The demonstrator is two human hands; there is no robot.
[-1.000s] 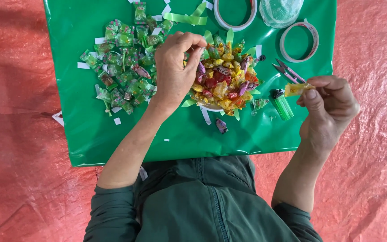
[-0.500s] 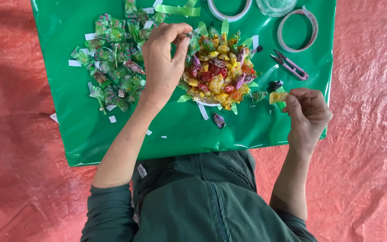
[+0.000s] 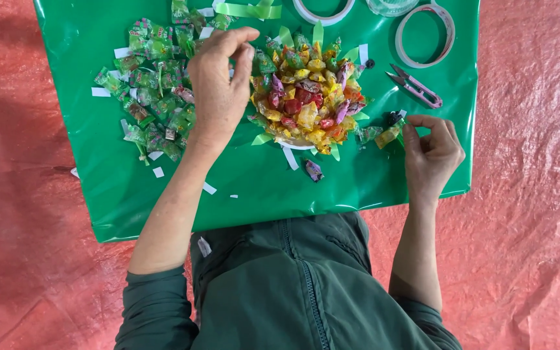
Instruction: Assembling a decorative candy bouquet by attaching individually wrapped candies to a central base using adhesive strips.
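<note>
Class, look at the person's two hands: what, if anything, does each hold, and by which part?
The right hand pinches a yellow wrapped sweet by its end. The left hand hovers over the sweet cluster, fingertips pinched; whether it holds anything cannot be told.

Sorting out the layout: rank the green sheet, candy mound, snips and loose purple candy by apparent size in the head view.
1. green sheet
2. candy mound
3. snips
4. purple candy
All lie flat on one surface, so nearness hardly skews this.

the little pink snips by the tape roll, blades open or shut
Open: the snips lie flat on the green sheet, their two pointed blades spread in a narrow V, untouched by either hand.
</note>
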